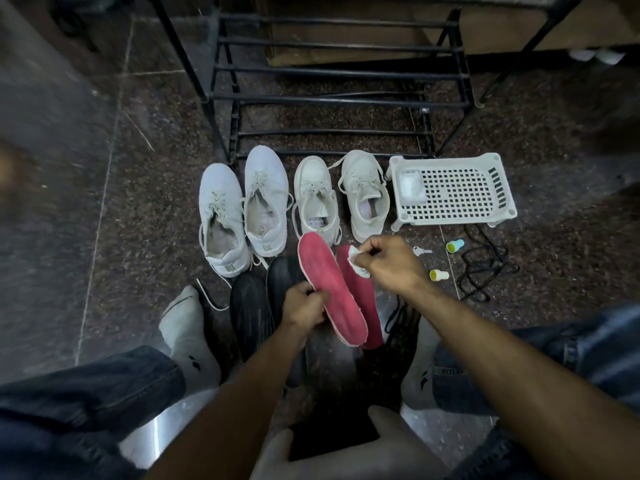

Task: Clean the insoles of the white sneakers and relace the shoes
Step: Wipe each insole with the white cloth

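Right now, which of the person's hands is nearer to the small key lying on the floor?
The right. The right hand, pinching a white wipe, is just left of the key; the left hand holds the red insole farther left and lower.

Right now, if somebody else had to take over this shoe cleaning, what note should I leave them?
Left hand: grips the raised red insole by its edge near the heel end.
Right hand: pinches a small white wipe, held just beside that insole.
A second red insole lies underneath, and two black insoles lie to the left on the floor.
Four white sneakers stand in a row by the rack, laces loose. The white basket at right holds a white packet.
Done: insoles are out of the shoes.
Left: wipe the insoles, refit them, relace the shoes. Which insoles are already clean cannot be told.
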A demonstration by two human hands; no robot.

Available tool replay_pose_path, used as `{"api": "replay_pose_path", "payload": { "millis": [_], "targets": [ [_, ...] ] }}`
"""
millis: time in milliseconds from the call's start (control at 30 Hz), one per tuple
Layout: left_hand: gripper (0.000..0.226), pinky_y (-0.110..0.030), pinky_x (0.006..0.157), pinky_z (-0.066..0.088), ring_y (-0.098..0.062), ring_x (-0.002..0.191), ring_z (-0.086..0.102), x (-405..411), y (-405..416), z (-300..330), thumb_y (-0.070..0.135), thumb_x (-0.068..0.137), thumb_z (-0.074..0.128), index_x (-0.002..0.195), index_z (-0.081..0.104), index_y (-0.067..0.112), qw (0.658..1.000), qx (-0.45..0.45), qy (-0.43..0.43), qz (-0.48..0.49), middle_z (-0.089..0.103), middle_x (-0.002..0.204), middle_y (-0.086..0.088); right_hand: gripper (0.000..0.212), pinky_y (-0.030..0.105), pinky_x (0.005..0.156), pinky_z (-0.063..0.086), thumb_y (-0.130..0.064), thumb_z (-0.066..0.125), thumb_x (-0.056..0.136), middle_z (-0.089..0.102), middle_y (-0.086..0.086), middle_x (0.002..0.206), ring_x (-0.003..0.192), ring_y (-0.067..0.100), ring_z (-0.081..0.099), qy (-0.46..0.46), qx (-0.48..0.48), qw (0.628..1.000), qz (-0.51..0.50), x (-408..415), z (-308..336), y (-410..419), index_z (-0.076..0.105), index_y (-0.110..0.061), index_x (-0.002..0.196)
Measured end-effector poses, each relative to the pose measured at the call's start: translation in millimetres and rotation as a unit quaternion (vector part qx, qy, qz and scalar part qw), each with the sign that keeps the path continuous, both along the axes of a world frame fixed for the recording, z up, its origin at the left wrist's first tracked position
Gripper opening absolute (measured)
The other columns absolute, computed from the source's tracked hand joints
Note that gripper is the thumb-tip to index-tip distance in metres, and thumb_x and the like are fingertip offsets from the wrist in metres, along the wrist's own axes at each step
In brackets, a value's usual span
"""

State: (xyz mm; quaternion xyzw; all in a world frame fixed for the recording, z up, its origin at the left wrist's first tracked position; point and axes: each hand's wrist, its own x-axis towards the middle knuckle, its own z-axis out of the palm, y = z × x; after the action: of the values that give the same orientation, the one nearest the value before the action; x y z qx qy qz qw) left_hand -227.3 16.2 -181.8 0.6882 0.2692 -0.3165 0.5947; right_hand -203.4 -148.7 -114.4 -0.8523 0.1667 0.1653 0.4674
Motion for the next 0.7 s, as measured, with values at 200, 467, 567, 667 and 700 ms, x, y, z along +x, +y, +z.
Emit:
{"api": "replay_pose_path", "payload": {
  "millis": [200, 467, 567, 667, 700],
  "targets": [
    [0.04, -0.042, 0.081, 0.054, -0.025, 0.084, 0.066, 35.0, 13.0, 103.6, -0.003, 0.073, 0.053, 0.11, 0.065, 0.003, 0.982, -0.136, -0.122, -0.055, 0.07, 0.095, -0.012, 0.012, 0.04, 0.071, 0.054, -0.022, 0.074, 0.084, 0.069, -0.007, 0.081, 0.072, 0.01, 0.063, -0.174, 0.049, 0.978, 0.107, 7.0, 52.2, 10.7, 0.07, -0.031, 0.078],
    [0.052, -0.033, 0.072, 0.059, -0.022, 0.084, 0.071, 33.7, 16.0, 159.2, 0.036, 0.099, 0.034, 0.093, 0.078, 0.01, 0.921, -0.378, -0.089, 0.022, 0.073, 0.092, -0.011, 0.009, 0.039, 0.064, 0.05, -0.033, 0.07, 0.083, 0.061, -0.01, 0.078, 0.067, 0.007, 0.055, -0.315, 0.022, 0.945, 0.086, -8.5, 86.5, 41.0, 0.073, -0.025, 0.086],
    [0.047, -0.035, 0.079, 0.057, -0.023, 0.088, 0.07, 32.7, 15.7, 161.5, 0.041, 0.095, 0.041, 0.098, 0.075, 0.009, 0.907, -0.413, -0.06, 0.048, 0.071, 0.096, -0.012, 0.008, 0.038, 0.065, 0.05, -0.031, 0.069, 0.085, 0.06, -0.013, 0.081, 0.068, 0.003, 0.053, -0.334, -0.012, 0.937, 0.1, -12.2, 89.3, 41.8, 0.073, -0.026, 0.09],
    [0.063, -0.039, 0.1, 0.046, -0.027, 0.116, 0.057, 35.2, 15.5, 158.4, 0.05, 0.093, 0.047, 0.134, 0.055, 0.003, 0.897, -0.437, -0.026, 0.065, 0.054, 0.136, -0.017, 0.013, 0.036, 0.067, 0.051, -0.029, 0.065, 0.087, 0.061, -0.011, 0.091, 0.079, 0.005, 0.057, -0.363, -0.087, 0.911, 0.179, -17.2, 93.5, 43.5, 0.071, -0.024, 0.098],
    [0.071, -0.039, 0.106, 0.041, -0.027, 0.124, 0.049, 36.0, 14.9, 155.8, 0.055, 0.093, 0.047, 0.143, 0.045, 0.004, 0.895, -0.442, -0.018, 0.067, 0.044, 0.144, -0.017, 0.015, 0.036, 0.066, 0.051, -0.029, 0.063, 0.087, 0.061, -0.011, 0.094, 0.083, 0.009, 0.06, -0.377, -0.106, 0.898, 0.2, -18.5, 94.3, 44.3, 0.07, -0.023, 0.1]
  ]
}}
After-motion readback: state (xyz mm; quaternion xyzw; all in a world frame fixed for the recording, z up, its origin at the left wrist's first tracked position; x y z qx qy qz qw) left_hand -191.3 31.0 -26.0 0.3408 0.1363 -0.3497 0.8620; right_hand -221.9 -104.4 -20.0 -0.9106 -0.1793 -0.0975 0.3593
